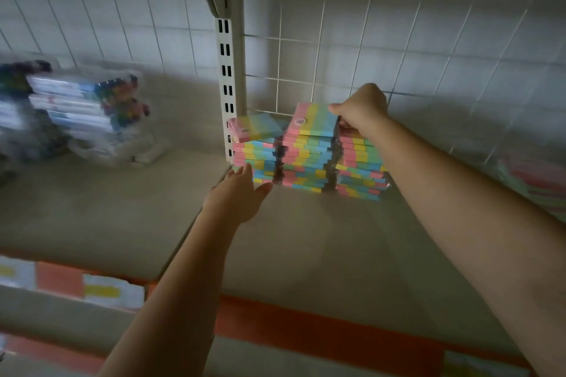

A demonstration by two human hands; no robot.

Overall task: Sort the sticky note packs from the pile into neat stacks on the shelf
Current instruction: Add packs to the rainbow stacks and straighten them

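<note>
- Sticky note packs, flat plastic-wrapped pads striped pink, yellow, green and blue, stand in three stacks at the back of the grey shelf [306, 239], against the white wire grid panel [337, 40].
- Left stack [254, 156] sits just beside the slotted white upright [226, 86]; my left hand [239, 196] lies at its lower front corner with fingers straight, touching or nearly touching, holding nothing.
- Middle stack [306, 162] is the tallest, and the top pack [315, 121] lies tilted on it, long axis running back towards the grid.
- My right hand [361, 110] pinches that top pack at its right edge, thumb on top, so it is plainly the nearer hand for seating it.
- Right stack [361, 168] stands lower, partly under my right forearm.
- I judge the next move is squaring the pack flat over the middle stack.
- Far right, a blurred pile [536, 184] of packs waits, well apart.
</note>
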